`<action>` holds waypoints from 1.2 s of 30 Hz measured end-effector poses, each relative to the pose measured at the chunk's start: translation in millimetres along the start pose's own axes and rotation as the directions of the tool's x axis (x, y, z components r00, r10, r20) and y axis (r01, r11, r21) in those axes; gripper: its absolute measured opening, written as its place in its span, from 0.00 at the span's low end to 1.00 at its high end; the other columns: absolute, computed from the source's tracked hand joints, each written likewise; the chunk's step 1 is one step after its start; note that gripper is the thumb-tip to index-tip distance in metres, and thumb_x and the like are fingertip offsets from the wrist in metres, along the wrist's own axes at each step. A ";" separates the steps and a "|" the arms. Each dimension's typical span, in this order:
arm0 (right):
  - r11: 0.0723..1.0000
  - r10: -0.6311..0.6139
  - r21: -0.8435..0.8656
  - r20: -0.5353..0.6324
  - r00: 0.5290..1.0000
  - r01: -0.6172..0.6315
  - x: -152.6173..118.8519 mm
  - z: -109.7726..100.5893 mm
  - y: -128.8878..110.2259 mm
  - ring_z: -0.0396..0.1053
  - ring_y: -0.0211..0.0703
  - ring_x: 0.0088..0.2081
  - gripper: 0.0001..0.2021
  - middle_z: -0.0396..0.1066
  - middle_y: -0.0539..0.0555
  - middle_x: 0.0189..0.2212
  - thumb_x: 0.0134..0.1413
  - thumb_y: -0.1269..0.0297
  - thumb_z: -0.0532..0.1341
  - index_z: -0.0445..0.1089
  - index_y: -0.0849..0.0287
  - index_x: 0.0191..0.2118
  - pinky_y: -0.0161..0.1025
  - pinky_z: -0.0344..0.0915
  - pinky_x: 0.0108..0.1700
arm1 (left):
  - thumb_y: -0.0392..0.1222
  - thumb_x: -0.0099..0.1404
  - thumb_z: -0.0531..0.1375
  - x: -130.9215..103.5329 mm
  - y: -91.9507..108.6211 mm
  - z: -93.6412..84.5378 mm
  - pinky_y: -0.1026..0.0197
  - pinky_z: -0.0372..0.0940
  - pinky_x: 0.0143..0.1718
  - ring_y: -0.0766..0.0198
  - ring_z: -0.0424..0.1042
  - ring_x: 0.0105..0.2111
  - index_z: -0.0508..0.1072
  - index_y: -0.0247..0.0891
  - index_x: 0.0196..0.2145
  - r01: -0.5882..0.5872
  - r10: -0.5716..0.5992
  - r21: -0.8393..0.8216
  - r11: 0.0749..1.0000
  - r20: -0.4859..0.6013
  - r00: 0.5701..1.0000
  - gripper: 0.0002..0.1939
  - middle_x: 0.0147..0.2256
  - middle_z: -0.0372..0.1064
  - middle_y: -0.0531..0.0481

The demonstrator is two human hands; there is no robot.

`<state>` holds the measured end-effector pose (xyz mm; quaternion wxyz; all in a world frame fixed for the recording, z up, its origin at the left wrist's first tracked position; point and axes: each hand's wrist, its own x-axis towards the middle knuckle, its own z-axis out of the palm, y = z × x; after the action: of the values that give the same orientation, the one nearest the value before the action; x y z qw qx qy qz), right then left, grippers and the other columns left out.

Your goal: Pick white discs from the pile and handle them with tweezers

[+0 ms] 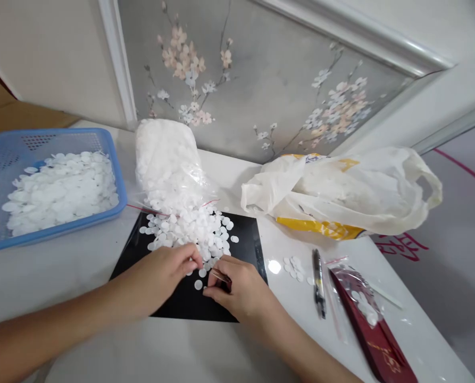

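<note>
A heap of small white round discs (205,226) spills from an opened clear plastic bag (167,154) onto a black mat (189,306). My left hand (173,268) is over the near edge of the heap with its fingers curled together; whatever they pinch is too small to make out. Just to its right, my right hand (239,284) is closed around a thin, shiny tool (221,275) that looks like tweezers, mostly hidden by the fingers. A few loose discs lie on the mat between and below the fingertips.
On the left is a blue plastic basket (119,199) holding many white discs. A white and yellow carrier bag (341,197) lies at the back right. Nearer are a pen (319,284), a few discs (294,268), and a dark red case (381,346) under a small clear bag.
</note>
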<state>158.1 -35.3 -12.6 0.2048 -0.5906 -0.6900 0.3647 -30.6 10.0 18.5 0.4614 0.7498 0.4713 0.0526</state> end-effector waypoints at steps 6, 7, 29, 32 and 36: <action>0.994 -0.017 0.105 -0.179 0.984 0.036 0.5 -9.4 -1.4 0.59 0.33 0.21 0.06 0.65 0.45 0.20 0.50 0.74 0.58 0.70 0.58 0.28 0.30 0.55 0.22 | 0.47 0.66 0.56 -0.5 6.0 20.1 0.61 0.43 0.25 0.55 0.71 0.26 0.69 0.42 0.34 -0.012 0.027 0.499 0.867 -0.022 0.999 0.08 0.27 0.74 0.51; 0.994 -0.041 0.093 -0.185 0.982 0.060 1.7 -8.6 -0.8 0.61 0.34 0.22 0.06 0.66 0.46 0.21 0.50 0.74 0.58 0.71 0.58 0.28 0.30 0.57 0.23 | 0.47 0.66 0.57 0.4 6.3 21.2 0.61 0.43 0.25 0.54 0.73 0.27 0.69 0.42 0.35 -0.015 0.025 0.504 0.864 -0.014 1.000 0.07 0.28 0.75 0.50; 0.892 -0.002 0.452 -0.051 0.999 0.025 -5.8 -19.6 -32.4 0.63 0.33 0.24 0.05 0.67 0.45 0.24 0.52 0.72 0.64 0.69 0.57 0.29 0.31 0.59 0.28 | 0.48 0.62 0.51 7.6 12.9 14.5 0.67 0.38 0.17 0.71 0.60 0.18 0.69 0.36 0.28 0.332 -0.188 -0.795 0.508 0.274 0.943 0.14 0.22 0.70 0.49; 0.866 -0.026 0.496 -0.082 0.996 0.063 -12.6 -25.5 -38.1 0.64 0.31 0.23 0.04 0.67 0.48 0.33 0.49 0.72 0.65 0.70 0.58 0.27 0.32 0.61 0.28 | 0.51 0.62 0.51 13.4 23.4 28.9 0.67 0.39 0.18 0.71 0.61 0.19 0.69 0.36 0.25 0.391 -0.168 -0.832 0.393 0.353 0.920 0.18 0.22 0.69 0.49; 0.876 0.073 0.481 -0.187 0.980 0.027 -21.4 -43.9 -21.3 0.61 0.33 0.23 0.03 0.67 0.47 0.25 0.53 0.67 0.63 0.71 0.58 0.30 0.32 0.59 0.28 | 0.56 0.61 0.56 26.2 38.7 38.7 0.67 0.38 0.18 0.71 0.60 0.20 0.68 0.35 0.25 0.308 -0.149 -0.852 0.424 0.269 0.951 0.20 0.22 0.67 0.50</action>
<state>179.9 -45.3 35.0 0.4089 -0.5629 -0.5464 0.4663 29.2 -0.1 15.8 0.8201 0.3303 0.4356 0.1691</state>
